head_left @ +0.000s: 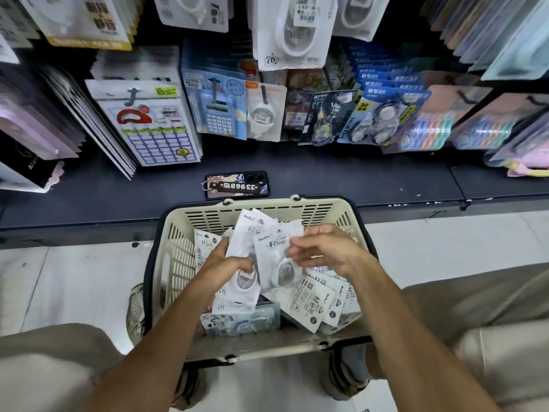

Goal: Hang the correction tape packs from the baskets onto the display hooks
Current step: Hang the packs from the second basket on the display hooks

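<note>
White carded correction tape packs (pixel 249 263) fill the cream slatted plastic basket (pixel 175 257) on the pale tiled floor (pixel 59 278) before you. Your left hand (pixel 228 263) grips a fanned bunch of them; your right hand (pixel 320 251) pinches the front pack, printed "BoBo". Beyond, a phone (pixel 237 185) with a "3396875" tag lies on the dark shelf ledge (pixel 356 179), under hanging "M&G" packs (pixel 377 114).

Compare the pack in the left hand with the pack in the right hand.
The left hand grips its pack around the middle, and that pack sits further left and lower. The right hand pinches its pack at the right edge, overlapping the first. Both are white correction tape packs, held upright over the basket.
</note>
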